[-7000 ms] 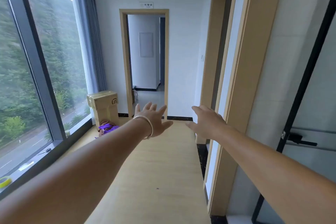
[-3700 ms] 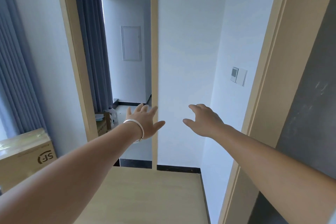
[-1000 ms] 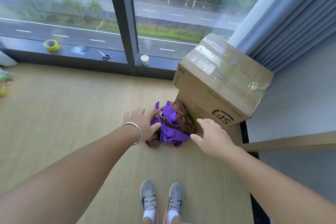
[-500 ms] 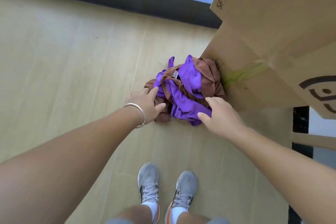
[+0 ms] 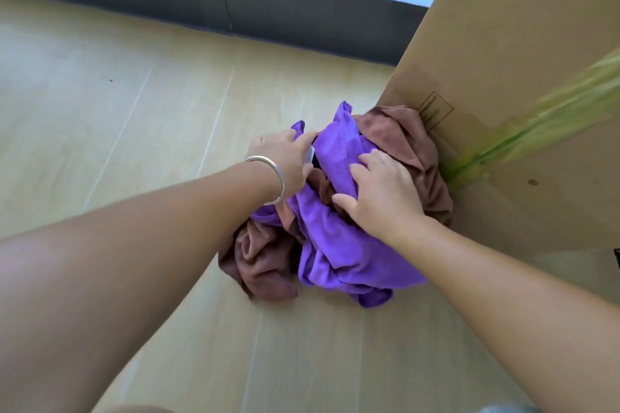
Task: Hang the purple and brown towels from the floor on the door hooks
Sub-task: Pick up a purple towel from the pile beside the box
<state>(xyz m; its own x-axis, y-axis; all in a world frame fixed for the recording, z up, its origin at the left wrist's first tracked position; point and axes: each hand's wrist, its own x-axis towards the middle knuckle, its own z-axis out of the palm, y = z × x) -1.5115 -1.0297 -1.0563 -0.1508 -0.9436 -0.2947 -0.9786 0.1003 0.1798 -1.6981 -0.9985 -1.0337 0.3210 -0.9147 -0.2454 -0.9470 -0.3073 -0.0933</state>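
The crumpled purple cloth towel (image 5: 339, 255) and crumpled brown cloth towel (image 5: 261, 261) lie tangled in one heap on the pale wood-plank floor (image 5: 117, 104), pressed against the tall brown cardboard box (image 5: 523, 84) at two o'clock. The left hand (image 5: 285, 157), at ten o'clock of the heap, reaches into the folds; its grip is hidden. The right hand (image 5: 382, 191) lies on top, fingers bent into purple cloth, probably gathering both at once.

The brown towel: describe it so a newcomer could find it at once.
Start at the big cardboard box on the wooden floor. Against its base lies a crumpled heap; the brown towel is its matte rust-coloured cloth, tangled with the vivid purple towel.
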